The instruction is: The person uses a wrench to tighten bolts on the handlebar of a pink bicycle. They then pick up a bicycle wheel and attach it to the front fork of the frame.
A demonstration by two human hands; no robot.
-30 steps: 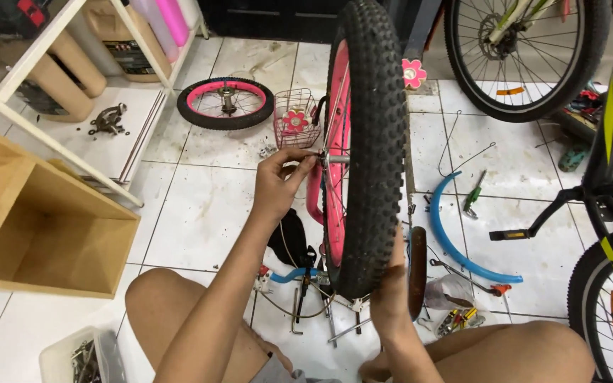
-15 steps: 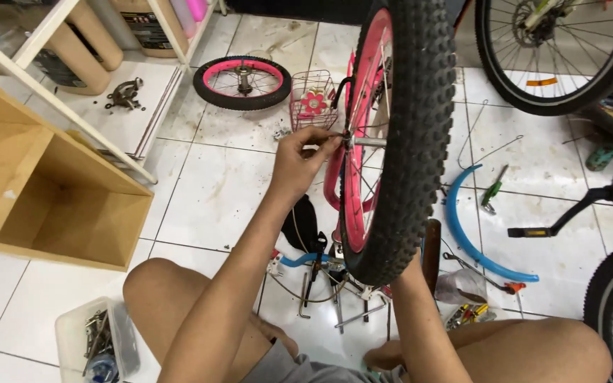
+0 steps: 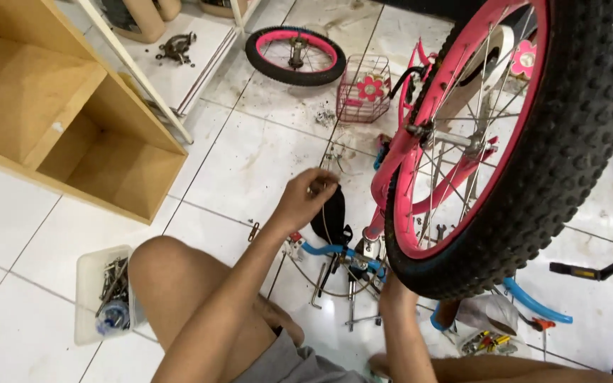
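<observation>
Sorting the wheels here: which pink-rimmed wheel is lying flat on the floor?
The small pink-rimmed wheel at the top, left of the pink wire basket. It lies flat on the tiles; the big knobby-tyred wheel stands upright in the pink frame.

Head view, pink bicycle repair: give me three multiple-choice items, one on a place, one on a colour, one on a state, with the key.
1. Where does the loose small wheel lie?
A. on the floor beside the wire basket
B. inside the wooden shelf
C. in the plastic tray

2. What colour is the rim of the big knobby wheel?
A. blue
B. pink
C. silver

3. How is the left hand placed?
A. flat on the floor
B. gripping the tyre
C. raised off the floor, fingers curled, near the black saddle

Key: 1 A, it lies on the tiles left of the basket; 2 B, pink shows inside the black tyre; 3 C, it hangs above the tiles.
</observation>
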